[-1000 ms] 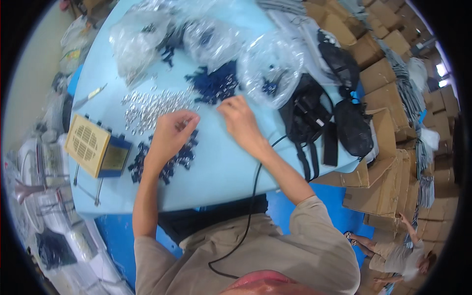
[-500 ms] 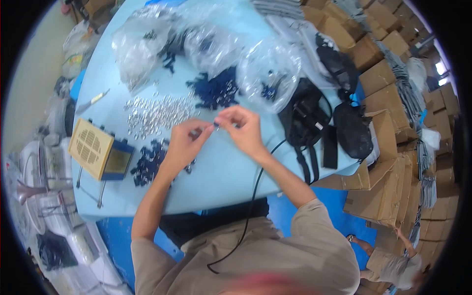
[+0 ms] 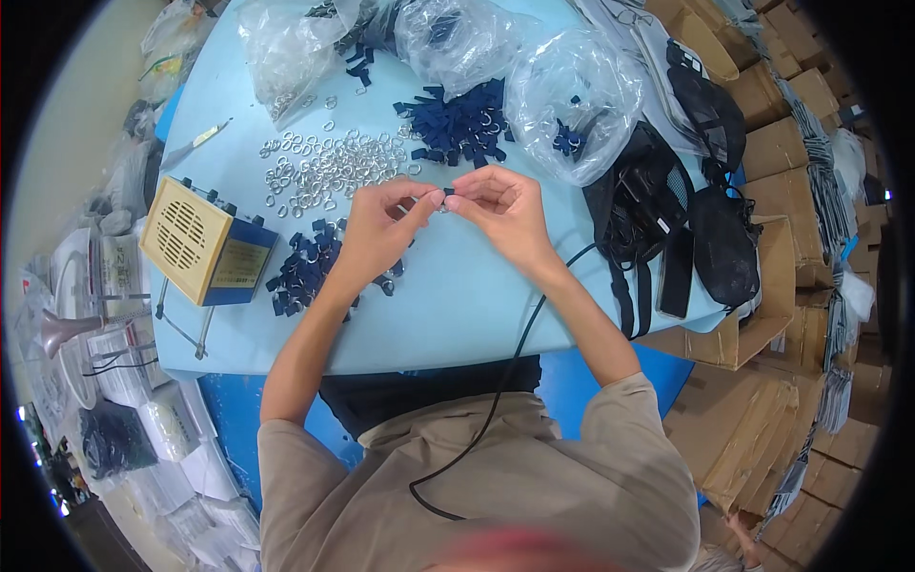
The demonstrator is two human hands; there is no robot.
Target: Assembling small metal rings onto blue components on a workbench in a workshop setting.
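Note:
Over the middle of the table, my left hand (image 3: 383, 227) and my right hand (image 3: 505, 212) meet with thumbs and fingers pinched. Between their fingertips is a small navy fabric tab (image 3: 449, 193), with a bit of shiny metal ring at its lower side. Both hands are closed on this piece. Beyond my left hand lies a spread of silver metal rings (image 3: 329, 164). A heap of navy fabric tabs (image 3: 464, 124) sits just past my fingertips. Left of my left forearm is another heap, navy tabs with rings (image 3: 303, 271), partly hidden by the arm.
A yellow-fronted blue box (image 3: 181, 240) with metal legs stands at the left, near a pen-like tool (image 3: 198, 141). Clear plastic bags (image 3: 581, 95) line the far side. A black backpack (image 3: 643, 195) and a phone (image 3: 676, 274) lie right. Cardboard boxes (image 3: 753, 419) crowd beyond; a black cable (image 3: 522, 348) crosses the edge.
The whole view has shifted, so the table appears higher and closer. My hands stay together on the tab, with the right fingers more bent around it. The person at lower right is mostly out of view.

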